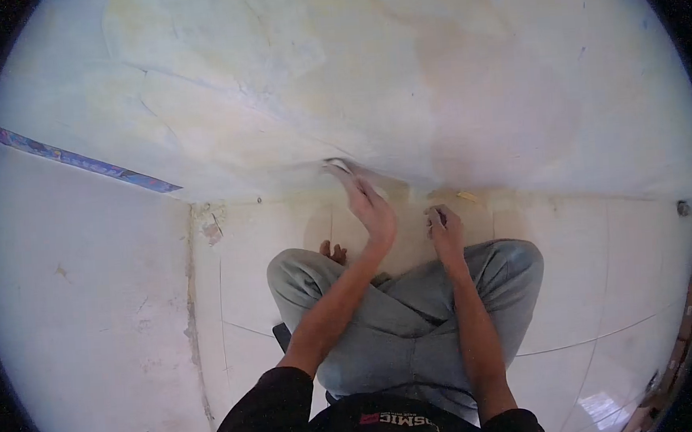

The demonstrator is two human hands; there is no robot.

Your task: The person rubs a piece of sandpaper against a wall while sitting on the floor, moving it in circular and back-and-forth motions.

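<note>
My left hand (371, 206) reaches forward to the foot of the pale, patchy wall (276, 117). Its fingers are pressed together over a small, thin pale piece (340, 166) held against the wall surface; the piece is too small and covered to name. Pale dust coats the fingers. My right hand (444, 224) hovers near my right knee, a little back from the wall. Its fingers are curled inward, with a dark spot between them; whether that is an object or shadow I cannot make out.
I sit cross-legged in grey trousers (401, 331) on a light tiled floor (573, 297). A second wall (89, 295) meets the floor at left, with a coloured printed strip (81, 159) in the corner. A small yellowish scrap (468, 197) lies at the wall base. A dark object (282, 337) shows by my left thigh.
</note>
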